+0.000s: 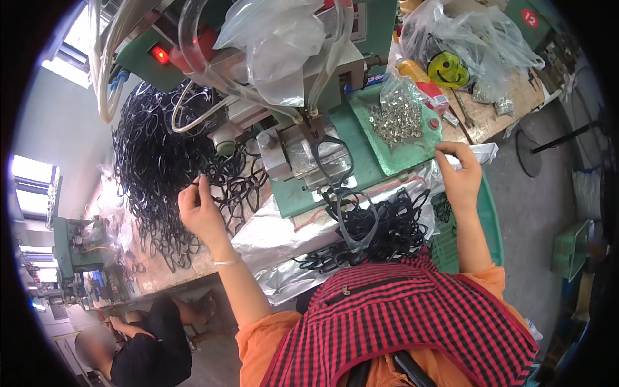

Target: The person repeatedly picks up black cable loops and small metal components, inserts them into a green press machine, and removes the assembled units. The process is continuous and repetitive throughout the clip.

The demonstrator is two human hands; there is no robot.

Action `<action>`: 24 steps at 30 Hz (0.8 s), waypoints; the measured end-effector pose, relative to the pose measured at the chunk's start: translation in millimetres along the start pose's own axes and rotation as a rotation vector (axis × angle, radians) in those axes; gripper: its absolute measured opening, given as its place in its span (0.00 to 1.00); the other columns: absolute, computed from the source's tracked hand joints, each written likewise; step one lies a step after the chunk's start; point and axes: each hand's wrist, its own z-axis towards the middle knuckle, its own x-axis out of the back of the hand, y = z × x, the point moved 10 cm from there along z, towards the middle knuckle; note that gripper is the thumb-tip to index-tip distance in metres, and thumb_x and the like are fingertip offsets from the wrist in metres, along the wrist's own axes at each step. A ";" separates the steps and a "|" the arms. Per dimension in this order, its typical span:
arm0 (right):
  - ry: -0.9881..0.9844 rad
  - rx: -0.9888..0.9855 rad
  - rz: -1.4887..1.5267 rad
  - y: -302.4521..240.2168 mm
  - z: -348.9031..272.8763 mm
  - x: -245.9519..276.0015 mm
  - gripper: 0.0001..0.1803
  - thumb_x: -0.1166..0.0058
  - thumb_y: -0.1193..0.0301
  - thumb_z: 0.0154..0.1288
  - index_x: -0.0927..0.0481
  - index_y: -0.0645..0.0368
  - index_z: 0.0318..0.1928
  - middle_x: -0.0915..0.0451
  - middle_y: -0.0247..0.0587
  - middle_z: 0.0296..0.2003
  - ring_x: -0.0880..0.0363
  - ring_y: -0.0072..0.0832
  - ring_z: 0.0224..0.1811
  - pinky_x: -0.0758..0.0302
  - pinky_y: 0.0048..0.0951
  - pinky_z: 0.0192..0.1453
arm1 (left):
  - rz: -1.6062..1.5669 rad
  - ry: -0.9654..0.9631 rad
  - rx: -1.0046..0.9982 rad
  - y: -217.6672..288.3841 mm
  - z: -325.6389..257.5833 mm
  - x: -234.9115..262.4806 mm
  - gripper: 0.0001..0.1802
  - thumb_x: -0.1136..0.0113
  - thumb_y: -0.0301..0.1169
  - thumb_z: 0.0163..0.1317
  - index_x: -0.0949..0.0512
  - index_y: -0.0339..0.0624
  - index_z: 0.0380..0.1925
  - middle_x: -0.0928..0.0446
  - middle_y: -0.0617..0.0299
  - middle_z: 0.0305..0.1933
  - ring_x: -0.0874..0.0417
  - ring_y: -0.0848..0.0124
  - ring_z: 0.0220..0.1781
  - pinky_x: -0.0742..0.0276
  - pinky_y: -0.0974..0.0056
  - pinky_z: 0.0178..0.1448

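My left hand is at the edge of a big pile of black loops, its fingers drawn together. Whether a loop is between them I cannot make out. My right hand is beside the near right corner of a green tray, thumb and forefinger brought close together. Anything between those fingertips is too small to tell. Small silvery metal pieces lie heaped on the tray. A black loop hangs at the head of a green bench machine, over its metal block.
More black loops lie on silvery foil along the bench's near edge. Clear bags and a wrench sit at the back right. A green basket stands by my right arm. Another person sits lower left.
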 end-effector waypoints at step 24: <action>-0.377 -0.064 0.911 -146.4 30.9 -140.3 0.27 0.35 0.80 0.55 0.26 0.65 0.57 0.18 0.35 0.34 0.20 0.19 0.41 0.25 0.23 0.48 | -0.906 -0.052 -0.188 154.9 -17.0 -2.2 0.10 0.51 0.23 0.76 0.27 0.34 0.53 0.20 0.52 0.47 0.20 0.69 0.36 0.20 0.64 0.44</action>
